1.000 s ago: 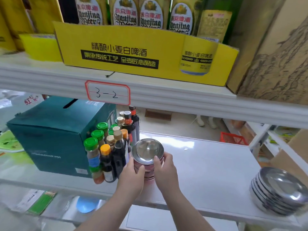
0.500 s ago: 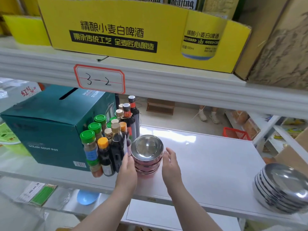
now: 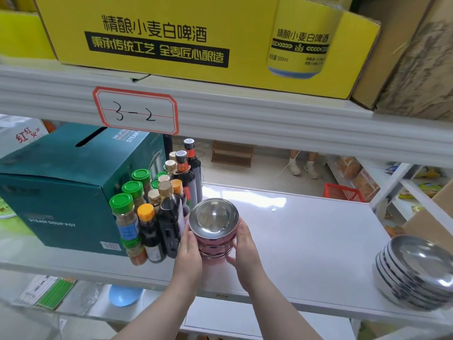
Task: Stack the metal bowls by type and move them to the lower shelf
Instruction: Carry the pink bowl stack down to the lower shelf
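Note:
A stack of small metal bowls with pink outer walls [image 3: 213, 218] stands on the white shelf [image 3: 306, 241], right beside the sauce bottles. My left hand [image 3: 188, 251] presses its left side and my right hand [image 3: 247, 249] cups its right side, so both hold the stack between them. A second stack of wider, shallow steel bowls [image 3: 416, 271] leans at the shelf's far right end, well apart from both hands.
A cluster of sauce and spice bottles [image 3: 157, 217] and a teal soup-pot box [image 3: 61, 192] fill the shelf's left part. The upper shelf edge with the "3-2" label [image 3: 136, 110] hangs overhead, carrying a yellow beer carton [image 3: 171, 38]. A blue dish [image 3: 123, 294] lies on a lower level.
The pink bowl stack has come down onto the shelf beside the bottles. My hands loosened to its sides half a second ago and now press against it again.

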